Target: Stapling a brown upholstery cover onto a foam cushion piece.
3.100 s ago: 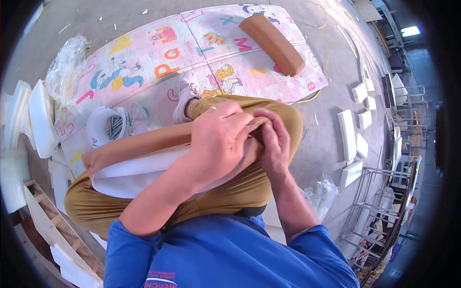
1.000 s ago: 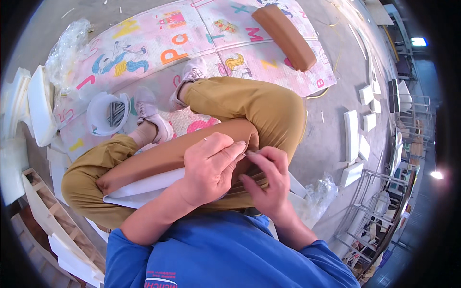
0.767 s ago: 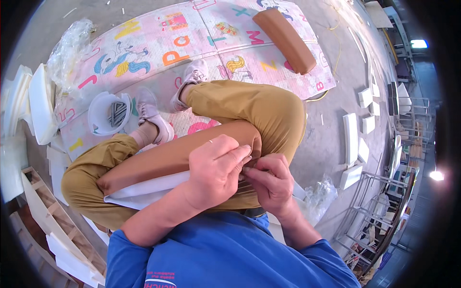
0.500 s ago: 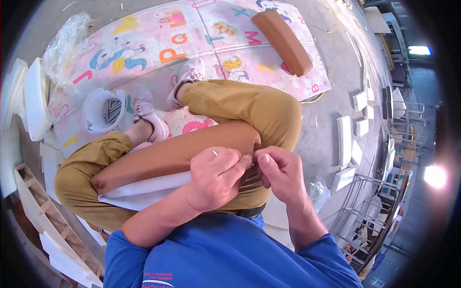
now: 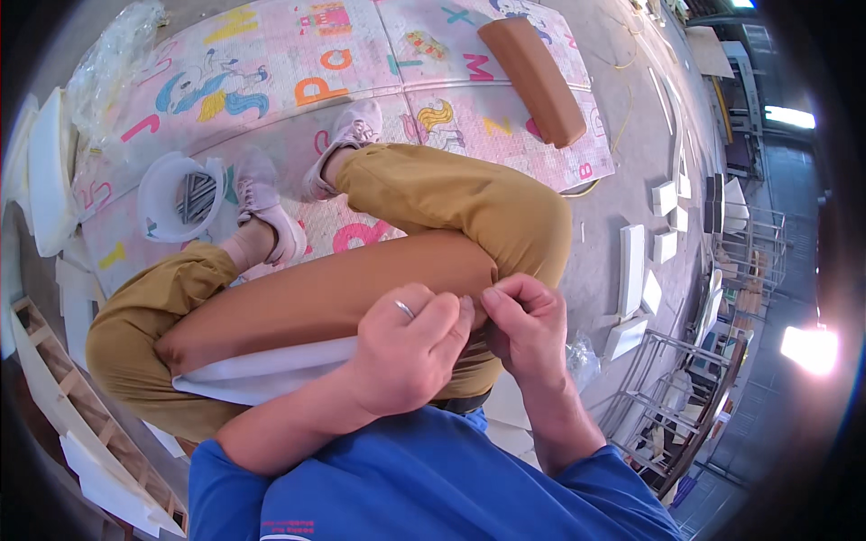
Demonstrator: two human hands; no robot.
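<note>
A long brown padded cushion (image 5: 334, 275) lies across my lap, with a white inner layer or lining (image 5: 271, 371) showing along its near edge. At its right end, my left hand (image 5: 410, 347) is closed in a pinch on the brown cover's corner; a ring is on one finger. My right hand (image 5: 528, 329) pinches the same corner from the right, thumb against forefinger. The two sets of fingertips almost touch, and they partly hide the bit of cover between them. Whether a small item is also held there is too small to tell.
Another brown padded piece (image 5: 534, 83) rests on the patterned play mat (image 5: 271, 45). Left of my shoes stands a white bucket (image 5: 153, 206) with metal rods or strips in it. Foam blocks (image 5: 631, 270) and a metal rack (image 5: 658, 397) are on the right; a wooden frame (image 5: 81, 406) lies left.
My right thumb and forefinger have come round into a clearer pinch at the cushion's corner. My left hand stays there, turned slightly. The whole view has shifted a little.
</note>
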